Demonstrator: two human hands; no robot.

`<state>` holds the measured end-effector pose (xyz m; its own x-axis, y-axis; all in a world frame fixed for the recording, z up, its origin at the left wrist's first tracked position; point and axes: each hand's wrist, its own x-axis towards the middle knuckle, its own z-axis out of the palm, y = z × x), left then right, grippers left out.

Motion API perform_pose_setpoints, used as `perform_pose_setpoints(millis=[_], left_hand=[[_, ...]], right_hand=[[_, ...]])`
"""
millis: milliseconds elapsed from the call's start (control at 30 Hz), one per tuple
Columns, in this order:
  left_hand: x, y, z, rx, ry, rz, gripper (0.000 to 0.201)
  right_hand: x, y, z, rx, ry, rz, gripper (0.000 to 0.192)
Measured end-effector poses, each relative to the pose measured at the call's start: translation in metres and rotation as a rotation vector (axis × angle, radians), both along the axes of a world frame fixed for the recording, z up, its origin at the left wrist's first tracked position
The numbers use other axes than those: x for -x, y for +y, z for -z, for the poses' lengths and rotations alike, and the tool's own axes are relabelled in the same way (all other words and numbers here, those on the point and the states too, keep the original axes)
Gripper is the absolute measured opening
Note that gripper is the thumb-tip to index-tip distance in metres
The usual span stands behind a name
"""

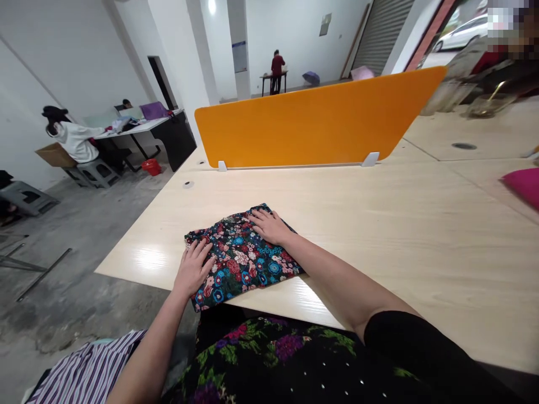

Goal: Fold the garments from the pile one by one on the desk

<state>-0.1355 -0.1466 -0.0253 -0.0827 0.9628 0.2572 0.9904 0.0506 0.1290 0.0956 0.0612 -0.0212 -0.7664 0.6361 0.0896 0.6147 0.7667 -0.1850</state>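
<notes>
folded floral cloth | left hand, right hand flat, open, apart | underside hidden

Pale wooden table: folded floral cloth at near edge, orange divider far, pink item right.

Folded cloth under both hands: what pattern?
Folded cloth: dark ground with red, blue and white flowers, seen in the head view.

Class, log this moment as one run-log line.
left hand: flat on folded floral cloth | right hand: flat on it | cloth: on table
</notes>
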Motion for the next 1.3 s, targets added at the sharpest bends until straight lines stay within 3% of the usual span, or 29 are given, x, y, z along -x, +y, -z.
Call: perform_pose_setpoints(millis=[300,700,967,1067,1133,1233,1300], left_hand=[[0.004,-0.001,-0.002,-0.156,-0.137,0.033,0.042],[-0.015,-0.006,-0.01,-0.339,-0.11,-0.164,0.03],[-0.012,-0.009,-0.006,-0.353,-0.108,-0.155,0.026],[-0.012,-0.012,-0.005,-0.413,-0.129,-0.216,0.027],[-0.011,-0.013,-0.005,-0.423,-0.162,-0.332,0.029],[-0.015,-0.015,-0.008,-0.358,-0.246,-0.585,0.033],[-0.024,-0.016,-0.011,-0.302,-0.3,-0.662,0.036]], right_hand=[[0.0,-0.001,-0.003,0.048,0.065,-0.003,0.05],[-0.013,-0.001,-0.006,0.096,0.115,-0.072,0.05],[-0.001,-0.001,0.003,0.038,0.099,-0.068,0.048],[-0.002,-0.001,0.0,0.034,0.109,-0.073,0.049],[-0.008,-0.004,-0.007,0.028,0.161,-0.001,0.053],[-0.025,-0.017,-0.018,0.045,0.212,0.274,0.058],[-0.037,-0.031,-0.021,0.087,0.135,0.434,0.064]])
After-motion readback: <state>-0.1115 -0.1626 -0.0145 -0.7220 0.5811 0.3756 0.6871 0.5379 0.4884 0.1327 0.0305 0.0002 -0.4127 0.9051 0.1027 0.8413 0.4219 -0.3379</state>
